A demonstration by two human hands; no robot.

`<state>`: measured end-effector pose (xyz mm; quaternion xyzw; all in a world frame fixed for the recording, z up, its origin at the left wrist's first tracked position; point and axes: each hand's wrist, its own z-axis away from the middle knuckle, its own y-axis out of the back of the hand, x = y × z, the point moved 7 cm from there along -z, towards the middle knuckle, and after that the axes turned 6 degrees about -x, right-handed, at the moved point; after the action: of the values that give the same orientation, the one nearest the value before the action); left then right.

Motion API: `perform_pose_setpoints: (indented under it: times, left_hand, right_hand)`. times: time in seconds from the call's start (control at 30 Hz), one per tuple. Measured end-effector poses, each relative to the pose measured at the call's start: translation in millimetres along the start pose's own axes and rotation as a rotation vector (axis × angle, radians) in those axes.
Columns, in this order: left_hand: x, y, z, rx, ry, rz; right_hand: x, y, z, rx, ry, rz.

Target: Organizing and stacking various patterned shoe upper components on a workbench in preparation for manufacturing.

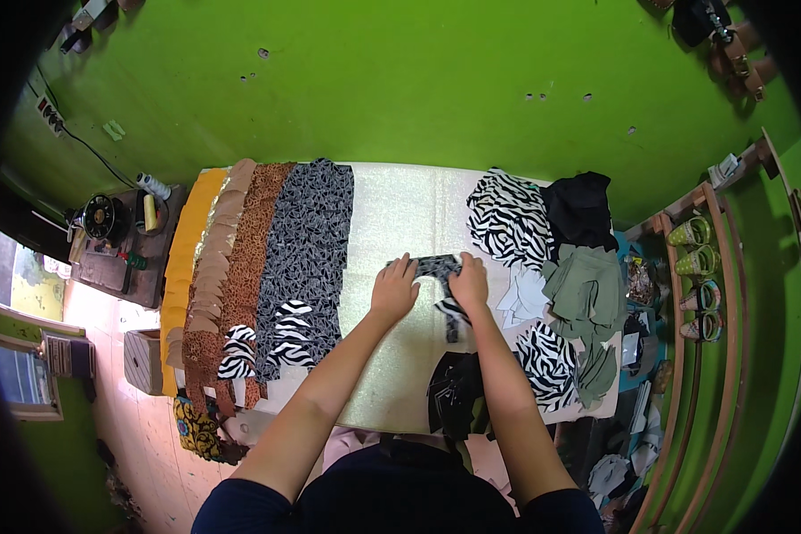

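Green wall (374, 80) behind; midway between back and front edges of the table (392, 205), our left hand (392, 292) and right hand (471, 285) touch a patterned cutout (432, 265), grip unclear; we should smooth it flat.

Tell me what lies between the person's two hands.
In the head view, a dark grey patterned piece lies there, its upper band reaching from the left hand to the right hand. Pale table surface shows below that band.

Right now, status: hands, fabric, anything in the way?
Left hand at grey patterned piece, left end. Right hand at right end; grip unclear. Black item beside right forearm.
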<state>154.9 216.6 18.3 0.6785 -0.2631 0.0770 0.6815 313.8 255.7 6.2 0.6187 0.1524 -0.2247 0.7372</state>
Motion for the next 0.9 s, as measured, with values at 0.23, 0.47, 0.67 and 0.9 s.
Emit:
perform_pose_setpoints:
  times: [0.23, 0.47, 0.67, 0.9]
  left_hand:
    - [-3.9, -7.9, 23.7, -0.025, -0.020, -0.096]
    - [1.1, -0.2, 36.5, 0.018, 0.011, -0.076]
    - [39.6, -10.6, 48.9, -0.044, -0.156, 0.191]
    - [43.3, -17.7, 58.6, -0.111, -0.170, 0.207]
  right_hand:
    - [-7.3, -10.6, 24.4, -0.046, 0.156, -0.010]
    - [-5.1, 7.7, 68.2, -0.216, 0.101, 0.147]
    - [8.5, -12.3, 96.6, -0.193, 0.163, 0.315]
    - [19.8, -13.8, 87.9, -0.380, 0.029, 0.170]
